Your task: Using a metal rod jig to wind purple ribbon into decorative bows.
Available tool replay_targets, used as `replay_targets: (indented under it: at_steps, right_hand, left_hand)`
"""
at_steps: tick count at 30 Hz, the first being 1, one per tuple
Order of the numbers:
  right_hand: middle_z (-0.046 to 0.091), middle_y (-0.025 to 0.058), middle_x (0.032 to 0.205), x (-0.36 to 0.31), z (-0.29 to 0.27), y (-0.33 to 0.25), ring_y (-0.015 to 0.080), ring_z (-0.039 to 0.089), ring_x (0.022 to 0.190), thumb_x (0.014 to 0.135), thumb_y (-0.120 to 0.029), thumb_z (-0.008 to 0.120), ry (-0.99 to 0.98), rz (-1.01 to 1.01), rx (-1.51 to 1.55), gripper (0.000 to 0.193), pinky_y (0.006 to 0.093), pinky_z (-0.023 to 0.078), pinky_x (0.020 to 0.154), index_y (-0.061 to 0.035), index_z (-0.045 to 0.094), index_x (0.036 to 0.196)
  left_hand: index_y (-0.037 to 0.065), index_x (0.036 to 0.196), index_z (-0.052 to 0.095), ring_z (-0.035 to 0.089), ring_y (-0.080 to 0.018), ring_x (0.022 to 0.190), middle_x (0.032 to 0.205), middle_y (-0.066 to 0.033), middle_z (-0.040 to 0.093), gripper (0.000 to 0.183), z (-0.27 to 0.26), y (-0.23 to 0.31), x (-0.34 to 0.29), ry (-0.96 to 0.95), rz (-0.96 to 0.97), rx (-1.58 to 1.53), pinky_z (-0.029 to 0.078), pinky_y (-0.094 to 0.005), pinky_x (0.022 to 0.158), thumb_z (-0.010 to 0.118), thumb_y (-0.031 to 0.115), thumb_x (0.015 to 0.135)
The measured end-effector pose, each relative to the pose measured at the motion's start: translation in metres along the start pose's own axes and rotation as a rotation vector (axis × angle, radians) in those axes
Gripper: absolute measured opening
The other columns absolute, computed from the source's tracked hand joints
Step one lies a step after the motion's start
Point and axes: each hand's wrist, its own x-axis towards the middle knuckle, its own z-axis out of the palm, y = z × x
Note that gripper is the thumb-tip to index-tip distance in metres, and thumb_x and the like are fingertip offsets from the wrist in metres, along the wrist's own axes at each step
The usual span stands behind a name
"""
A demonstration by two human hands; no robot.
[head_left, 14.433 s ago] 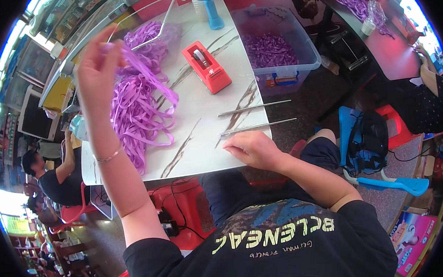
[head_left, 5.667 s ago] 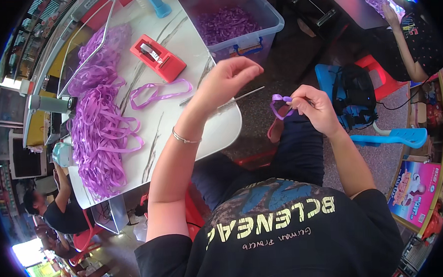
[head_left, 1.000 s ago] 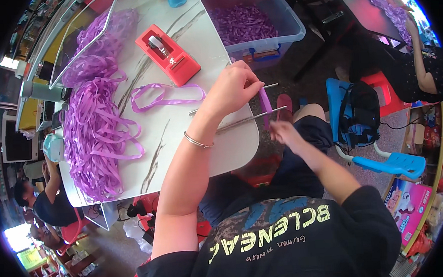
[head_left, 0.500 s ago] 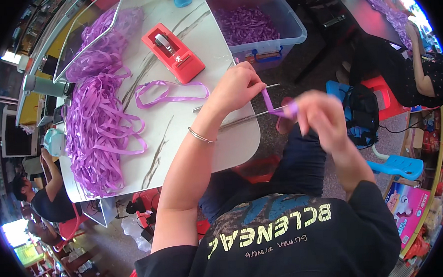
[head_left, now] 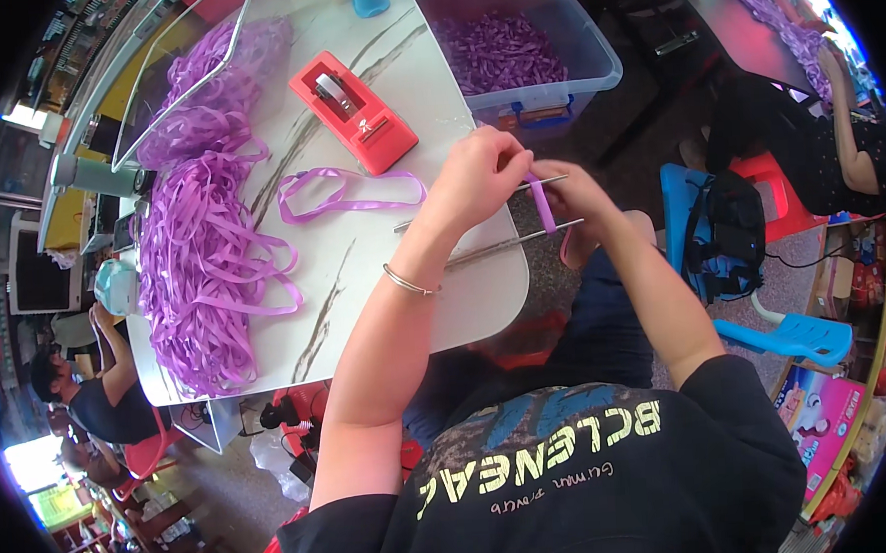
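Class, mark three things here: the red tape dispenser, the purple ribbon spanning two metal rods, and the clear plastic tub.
Red tape dispenser (head_left: 366,123): head view, top of its body.
Purple ribbon (head_left: 543,206): head view, middle of its visible strip.
Clear plastic tub (head_left: 590,85): head view, near rim.

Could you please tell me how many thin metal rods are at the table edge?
2: the far rod sticks out past the table edge by the left hand; the near rod, lower in the picture, does too. Purple ribbon spans both. Others could be hidden.
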Motion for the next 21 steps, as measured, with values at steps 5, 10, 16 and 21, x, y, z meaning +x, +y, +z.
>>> replay_targets:
  at_steps: [5, 10, 16, 21]
  right_hand:
    - [0.058, -0.0030, 0.079, -0.050, 0.018, 0.037, 0.0045, 0.051, 0.068, 0.087, -0.024, 0.058, 0.065, -0.062, 0.205, 0.019, 0.0169, 0.035, 0.055, -0.0072, 0.062, 0.096]
    - [0.063, 0.0014, 0.084, -0.073, 0.033, 0.040, 0.0079, 0.060, 0.080, 0.085, -0.016, 0.062, 0.107, -0.122, 0.366, 0.013, 0.0173, 0.041, 0.060, -0.0059, 0.060, 0.093]
    - [0.064, 0.0023, 0.084, -0.085, 0.040, 0.032, 0.0088, 0.060, 0.076, 0.086, -0.016, 0.062, 0.114, -0.159, 0.414, 0.012, 0.0166, 0.041, 0.061, -0.0059, 0.060, 0.093]
    - [0.063, 0.0009, 0.078, -0.089, 0.036, 0.025, 0.0061, 0.059, 0.068, 0.087, -0.019, 0.060, 0.055, -0.069, 0.291, 0.014, 0.0157, 0.039, 0.055, -0.0059, 0.061, 0.091]
  left_hand:
    - [-0.001, 0.079, 0.066, 0.054, -0.0197, 0.069, 0.081, -0.0080, 0.056, 0.018, 0.002, 0.001, -0.002, -0.110, 0.157, 0.139, 0.044, -0.0305, 0.061, 0.064, 0.017, 0.079]
    - [0.000, 0.080, 0.067, 0.055, -0.0219, 0.074, 0.083, -0.0082, 0.055, 0.017, 0.002, 0.002, -0.001, -0.147, 0.165, 0.195, 0.044, -0.0316, 0.064, 0.064, 0.017, 0.079]
    - [-0.001, 0.078, 0.066, 0.055, -0.0218, 0.075, 0.086, -0.0088, 0.055, 0.018, 0.002, 0.003, -0.002, -0.159, 0.155, 0.217, 0.044, -0.0315, 0.065, 0.064, 0.017, 0.079]
    - [0.002, 0.108, 0.058, 0.054, -0.0147, 0.078, 0.086, -0.0044, 0.055, 0.026, 0.007, 0.026, -0.024, -0.001, 0.165, -0.105, 0.045, -0.0286, 0.067, 0.056, 0.018, 0.087]
